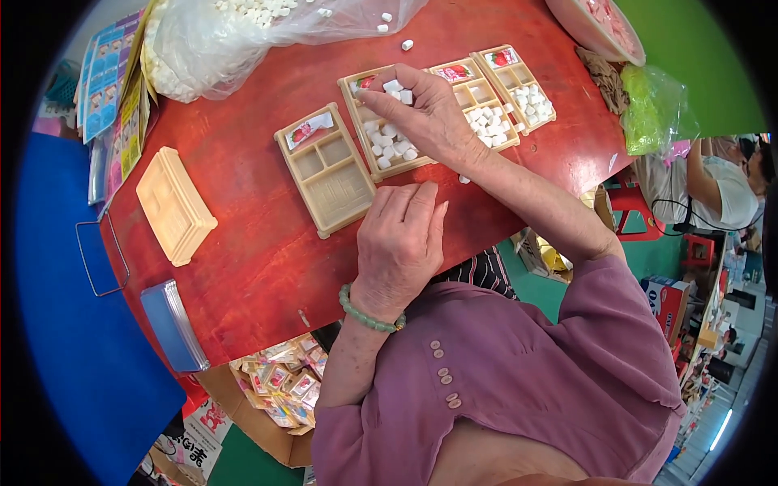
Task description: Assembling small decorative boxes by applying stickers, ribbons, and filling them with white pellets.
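My right hand point(433, 113) is over a beige plastic tray point(387, 172), its thumb and forefinger curled together. Small white marshmallows point(395, 91) show in the loop of those fingers. More marshmallows point(389, 146) lie in that tray's large compartment, and a strawberry-printed packet shows partly at its top. My left hand point(397, 239), with a green bead bracelet, is loosely closed near the table's front edge; what lies under its fingers is hidden. Just left of it, another tray point(340, 185) holds only a strawberry packet point(309, 130). Two trays point(519, 85) farther right hold packets and marshmallows.
A clear bag point(194, 57) of marshmallows lies at the far left of the red table point(251, 267). Stacked trays point(172, 206) and clear lids point(174, 324) sit left. A pale basin point(600, 28) and green bag point(648, 105) stand far right. Below is a carton of packed trays point(284, 381).
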{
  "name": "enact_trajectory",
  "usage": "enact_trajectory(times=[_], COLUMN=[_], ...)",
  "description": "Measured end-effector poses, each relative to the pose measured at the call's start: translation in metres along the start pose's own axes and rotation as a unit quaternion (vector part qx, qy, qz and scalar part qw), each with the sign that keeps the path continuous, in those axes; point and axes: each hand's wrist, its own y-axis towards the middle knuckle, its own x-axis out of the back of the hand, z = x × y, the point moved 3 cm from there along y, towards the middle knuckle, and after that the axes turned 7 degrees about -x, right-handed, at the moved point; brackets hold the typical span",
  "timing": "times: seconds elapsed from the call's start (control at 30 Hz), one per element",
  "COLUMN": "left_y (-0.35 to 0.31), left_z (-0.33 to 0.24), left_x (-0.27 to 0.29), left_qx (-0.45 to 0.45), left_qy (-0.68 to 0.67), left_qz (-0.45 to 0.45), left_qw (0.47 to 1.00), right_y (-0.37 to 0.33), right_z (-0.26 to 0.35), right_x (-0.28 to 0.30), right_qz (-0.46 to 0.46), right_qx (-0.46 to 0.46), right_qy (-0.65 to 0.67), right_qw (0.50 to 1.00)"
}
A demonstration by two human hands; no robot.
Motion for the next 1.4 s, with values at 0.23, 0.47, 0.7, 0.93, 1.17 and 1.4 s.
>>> enact_trajectory(times=[0.23,0.47,0.7,0.93,1.17,1.4], left_y=[-0.001,-0.003,-0.003,0.001,0.002,-0.003], left_z=[0.003,0.005,0.005,0.012,0.012,0.018], left_x=[0.002,0.002,0.015,0.023,0.016,0.014], left_qx=[0.011,0.007,0.013,0.022,0.009,0.016], left_qy=[-0.012,-0.022,-0.005,0.124,0.189,0.199], left_qz=[0.001,0.004,-0.057,0.024,0.054,0.072], left_qw=[1.0,1.0,0.998,0.992,0.98,0.977], right_y=[-0.012,-0.015,-0.027,-0.09,-0.105,-0.103], right_z=[0.007,0.001,0.024,0.045,0.024,0.025], right_x=[0.0,-0.001,0.029,0.052,0.038,0.03], right_qz=[0.032,0.051,-0.013,0.006,0.044,0.056], right_qx=[-0.014,-0.029,0.014,0.065,0.055,0.033], right_qy=[0.031,0.112,0.068,-0.369,-0.461,-0.336], right_qw=[0.999,0.992,0.998,0.927,0.884,0.94])
